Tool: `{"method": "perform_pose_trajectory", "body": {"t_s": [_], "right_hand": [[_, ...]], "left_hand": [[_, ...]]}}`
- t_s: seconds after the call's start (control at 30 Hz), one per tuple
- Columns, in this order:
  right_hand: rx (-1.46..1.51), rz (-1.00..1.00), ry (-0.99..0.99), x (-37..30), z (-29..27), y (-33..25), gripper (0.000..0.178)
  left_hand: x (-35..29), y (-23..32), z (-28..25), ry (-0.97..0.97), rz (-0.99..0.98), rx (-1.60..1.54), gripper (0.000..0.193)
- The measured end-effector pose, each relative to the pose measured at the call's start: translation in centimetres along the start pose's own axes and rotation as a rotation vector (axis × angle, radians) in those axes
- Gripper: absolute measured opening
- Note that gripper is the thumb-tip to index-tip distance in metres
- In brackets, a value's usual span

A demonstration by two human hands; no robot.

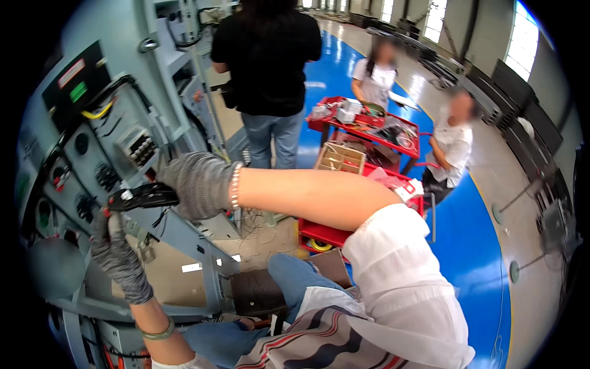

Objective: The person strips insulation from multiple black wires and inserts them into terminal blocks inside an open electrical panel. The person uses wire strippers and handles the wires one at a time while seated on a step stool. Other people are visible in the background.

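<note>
My right hand [198, 184], in a grey knit glove, is wrapped round a black hand tool [147, 197] that looks like crimping or stripping pliers. The tool lies roughly level, its head pointing left. Just below that head is my left hand [123, 261], also gloved in grey, with fingers pointing up and tips drawn together. A small red bit [106, 212] shows at those fingertips, too small to name. Both hands are in front of an open grey-green cabinet door panel [120, 132] fitted with switches, dark wiring and a terminal block [138, 147].
A person in a black top [267, 61] stands beyond the cabinet. Two more people are by a red tool cart [415, 144] loaded with parts. Below it, a sectioned box [338, 158] holds small pieces. Loose wires lie on the floor near the cabinet's lower frame [212, 270].
</note>
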State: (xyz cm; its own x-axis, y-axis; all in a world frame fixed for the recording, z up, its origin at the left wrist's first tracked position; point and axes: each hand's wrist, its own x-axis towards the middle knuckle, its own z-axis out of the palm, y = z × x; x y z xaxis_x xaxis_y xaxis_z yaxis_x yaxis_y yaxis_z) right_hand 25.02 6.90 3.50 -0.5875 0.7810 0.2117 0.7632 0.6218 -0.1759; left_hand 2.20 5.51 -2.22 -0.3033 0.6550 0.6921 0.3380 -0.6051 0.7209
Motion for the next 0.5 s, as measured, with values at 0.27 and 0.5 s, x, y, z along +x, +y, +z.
{"method": "perform_pose_trajectory", "body": {"t_s": [0.27, 0.5], "right_hand": [[0.42, 0.043, 0.319, -2.9, 0.2, 0.4, 0.047], [1.23, -0.123, 0.289, -7.8, 3.2, 0.2, 0.038]], "left_hand": [[-1.3, 0.9, -0.4, 0.009, 0.048, 0.142, 0.025], [-9.7, 4.0, -0.4, -0.125, -0.111, 0.163, 0.036]]}}
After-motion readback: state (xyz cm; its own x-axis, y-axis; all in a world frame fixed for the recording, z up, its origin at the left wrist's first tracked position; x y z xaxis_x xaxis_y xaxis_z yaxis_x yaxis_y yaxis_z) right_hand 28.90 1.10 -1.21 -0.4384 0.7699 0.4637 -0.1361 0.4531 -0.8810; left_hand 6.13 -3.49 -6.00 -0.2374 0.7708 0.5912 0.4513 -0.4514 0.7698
